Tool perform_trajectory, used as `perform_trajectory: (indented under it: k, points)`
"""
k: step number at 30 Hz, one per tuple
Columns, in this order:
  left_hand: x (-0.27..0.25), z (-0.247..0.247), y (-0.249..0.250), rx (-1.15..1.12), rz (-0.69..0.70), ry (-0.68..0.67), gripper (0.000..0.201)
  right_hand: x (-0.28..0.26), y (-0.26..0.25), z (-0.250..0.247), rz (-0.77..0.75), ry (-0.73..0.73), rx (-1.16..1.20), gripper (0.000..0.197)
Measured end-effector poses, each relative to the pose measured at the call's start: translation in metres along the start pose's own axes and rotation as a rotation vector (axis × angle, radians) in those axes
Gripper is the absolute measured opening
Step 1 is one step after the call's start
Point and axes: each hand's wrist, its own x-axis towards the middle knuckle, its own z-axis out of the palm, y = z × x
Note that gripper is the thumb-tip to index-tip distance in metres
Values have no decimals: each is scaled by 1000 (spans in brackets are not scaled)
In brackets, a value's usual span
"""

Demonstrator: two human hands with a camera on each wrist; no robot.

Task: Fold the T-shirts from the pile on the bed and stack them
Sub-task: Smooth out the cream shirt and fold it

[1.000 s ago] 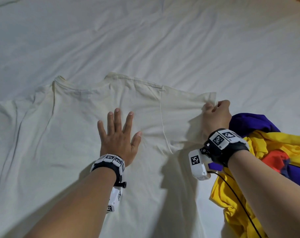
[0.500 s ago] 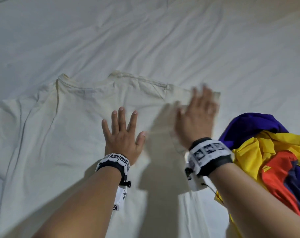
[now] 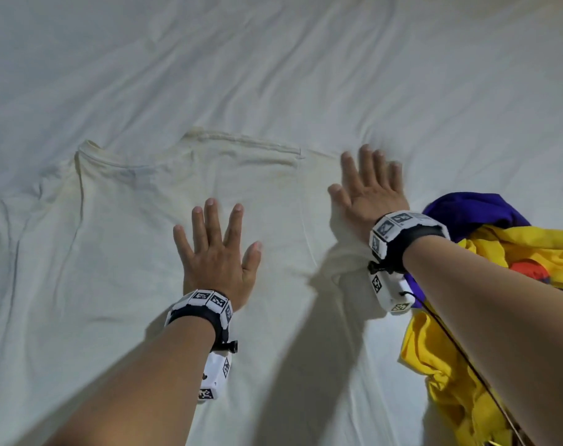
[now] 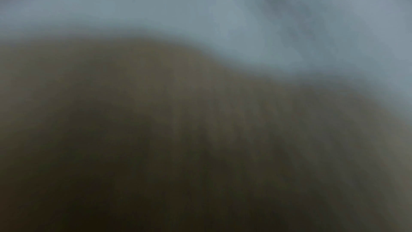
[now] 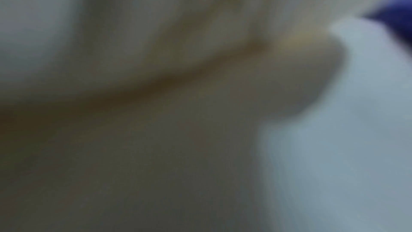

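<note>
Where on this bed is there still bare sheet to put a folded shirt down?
The widest bare sheet lies beyond the cream T-shirt, past its collar. The right side is crowded by the pile of purple, yellow and red shirts. The left hand and right hand rest flat on the cream T-shirt.

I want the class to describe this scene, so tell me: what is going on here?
A person is flattening a cream T-shirt spread on the bed. The left hand presses its middle, the right hand its right edge, fingers straight. A crumpled pile of purple, yellow and red shirts waits beside the right arm.
</note>
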Motion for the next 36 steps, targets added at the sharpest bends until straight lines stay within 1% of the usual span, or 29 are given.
perform_trajectory:
  k: [2, 3, 4, 5, 6, 7, 8, 9, 11, 13, 17, 19, 21, 23, 24, 25, 26, 27, 29, 30, 33, 36]
  points:
    - [0, 0, 0, 2, 1, -2, 73, -10, -8, -9, 140, 56, 8, 71]
    - [0, 1, 0, 2, 1, 0, 73, -21, -21, -10, 139, 116, 1, 71]
    - [1, 1, -1, 3, 0, 1, 74, -34, -39, -9, 64, 171, -1, 70]
    - [1, 2, -1, 2, -2, 4, 74, -49, -57, -4, -63, 190, 10, 69]
    - [0, 2, -1, -5, -4, 10, 74, -62, -73, 5, -185, 165, 21, 68]
    - [0, 2, -1, -14, -3, 16, 74, -73, -83, 15, -256, 112, 30, 67]
    - [0, 2, 0, -18, -1, 21, 74, -80, -87, 26, -256, 51, 44, 65]
    - [0, 2, 0, -18, 1, 25, 74, -82, -84, 34, -206, 13, 68, 64]
    - [0, 4, -1, -13, 3, 32, 74, -82, -70, 43, -87, 30, 117, 63]
    - [0, 4, -1, -1, -1, 28, 73, -78, -55, 44, -27, 57, 133, 63]
    - [0, 1, -3, 8, 2, 23, 72, -66, -32, 36, 102, 40, 156, 67]
    - [1, 0, -3, -9, -1, 2, 72, -65, -34, 31, 147, 30, 137, 68]
    - [2, -4, -3, -40, -7, -45, 71, -70, -47, 25, 158, 75, 117, 70]
    - [5, -16, -7, -114, -5, -111, 71, -79, -71, 21, 109, 131, 96, 70]
    - [5, -25, -10, -196, -2, -140, 69, -85, -87, 21, 60, 146, 88, 69]
    - [2, -35, -15, -298, -4, -140, 67, -91, -104, 21, 3, 148, 88, 68]
    - [-5, -45, -20, -395, -10, -83, 64, -97, -123, 23, -54, 138, 93, 67]
    - [-14, -53, -28, -468, -30, 20, 64, -103, -143, 25, -108, 123, 102, 67]
    - [-40, -67, -51, -564, -149, 225, 63, -111, -184, 31, -201, 102, 130, 67]
    - [-53, -70, -67, -592, -234, 282, 59, -114, -206, 35, -230, 93, 149, 67]
    - [-81, -72, -128, -631, -493, 372, 45, -119, -270, 47, -295, 36, 186, 69]
    - [-96, -68, -194, -643, -722, 373, 38, -123, -334, 61, -381, -6, 189, 71]
